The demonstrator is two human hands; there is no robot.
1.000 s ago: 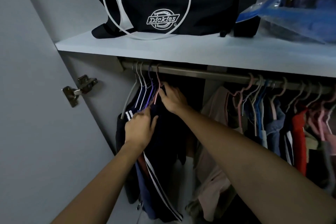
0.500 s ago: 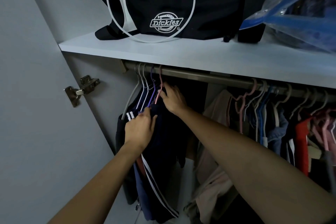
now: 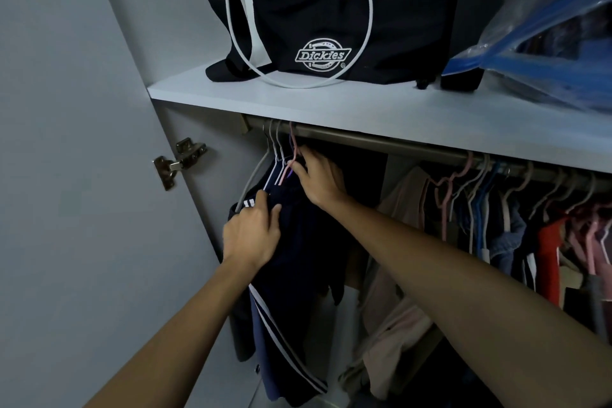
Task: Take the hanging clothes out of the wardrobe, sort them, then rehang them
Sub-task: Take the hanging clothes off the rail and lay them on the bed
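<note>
2 hands are held among dark clothes [image 3: 298,258] hung at the rail [image 3: 381,139], centre frame.
The navy fabric is pinched by the left hand [image 3: 253,237]; the hangers [image 3: 284,159] are gripped by the right hand [image 3: 319,180]. "Dickies" is printed on the black bag [image 3: 331,10] on the shelf [image 3: 331,106] above.

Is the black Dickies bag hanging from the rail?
No, the bag sits on the shelf above the rail, where only hangers hang.
</note>
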